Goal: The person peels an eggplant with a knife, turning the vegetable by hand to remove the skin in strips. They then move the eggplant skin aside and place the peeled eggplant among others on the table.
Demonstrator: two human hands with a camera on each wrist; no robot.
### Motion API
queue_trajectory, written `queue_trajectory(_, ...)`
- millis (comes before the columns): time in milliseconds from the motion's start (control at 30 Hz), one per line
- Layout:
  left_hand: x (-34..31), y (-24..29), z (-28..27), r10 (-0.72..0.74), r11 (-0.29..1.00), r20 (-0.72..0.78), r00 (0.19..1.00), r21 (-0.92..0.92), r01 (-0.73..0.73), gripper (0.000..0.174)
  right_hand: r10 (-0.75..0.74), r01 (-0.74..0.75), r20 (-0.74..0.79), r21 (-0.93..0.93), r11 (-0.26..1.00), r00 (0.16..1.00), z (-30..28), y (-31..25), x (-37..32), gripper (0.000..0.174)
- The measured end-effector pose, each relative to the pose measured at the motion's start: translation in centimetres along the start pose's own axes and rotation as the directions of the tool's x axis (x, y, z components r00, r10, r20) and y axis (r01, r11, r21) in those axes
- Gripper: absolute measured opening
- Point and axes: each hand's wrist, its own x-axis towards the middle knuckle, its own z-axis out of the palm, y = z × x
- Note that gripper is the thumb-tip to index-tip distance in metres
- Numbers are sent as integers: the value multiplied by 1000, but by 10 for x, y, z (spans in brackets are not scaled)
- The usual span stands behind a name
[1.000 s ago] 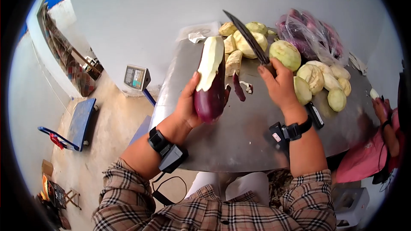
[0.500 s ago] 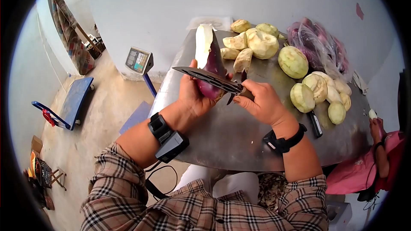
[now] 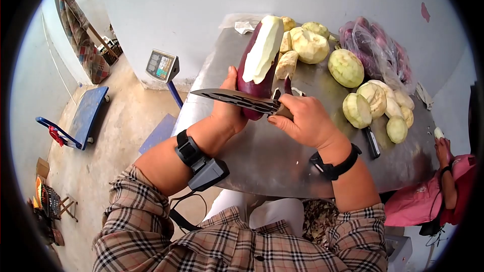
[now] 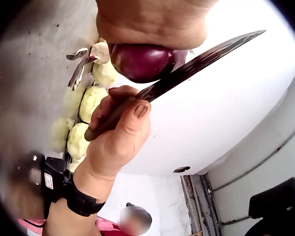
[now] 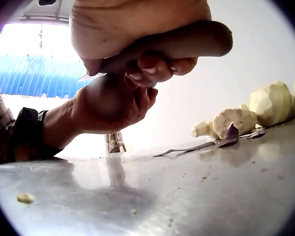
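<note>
In the head view my left hand (image 3: 227, 111) holds a large purple eggplant (image 3: 247, 63) from below, its top pointing toward the wall. A pale peeled strip (image 3: 264, 53) runs down its upper side. My right hand (image 3: 308, 121) grips a kitchen knife, its long dark-stained blade (image 3: 232, 98) lying across the eggplant's lower end. In the left wrist view that blade (image 4: 201, 64) passes close by the eggplant's glossy rounded end (image 4: 142, 64). Curled fingers wrap the knife's handle (image 5: 187, 42) in the right wrist view. Both hands are above the metal table (image 3: 272, 166).
Peeled eggplants (image 3: 310, 46) lie at the back and more (image 3: 370, 98) at the right, beside a black-handled tool (image 3: 372, 143). A plastic bag (image 3: 375, 50) holds unpeeled ones. Peel scraps (image 3: 288, 85) lie near the knife. Another person's hand (image 3: 443, 151) is at the right edge.
The knife has come down from above the peeled eggplants and swung left across the held eggplant's lower end. The held eggplant has turned, its top now leaning right.
</note>
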Motion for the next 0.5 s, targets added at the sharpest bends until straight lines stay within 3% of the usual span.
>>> queue_trajectory(333, 2, -4, 1, 161, 986, -54, 986, 54, -158, 62, -80, 68, -159, -80, 994, 984, 3, 0, 1, 40)
queue_trajectory(500, -7, 1, 10, 52, 998, -78, 996, -15, -53, 64, -99, 76, -203, -122, 990, 974, 1, 4, 1, 39)
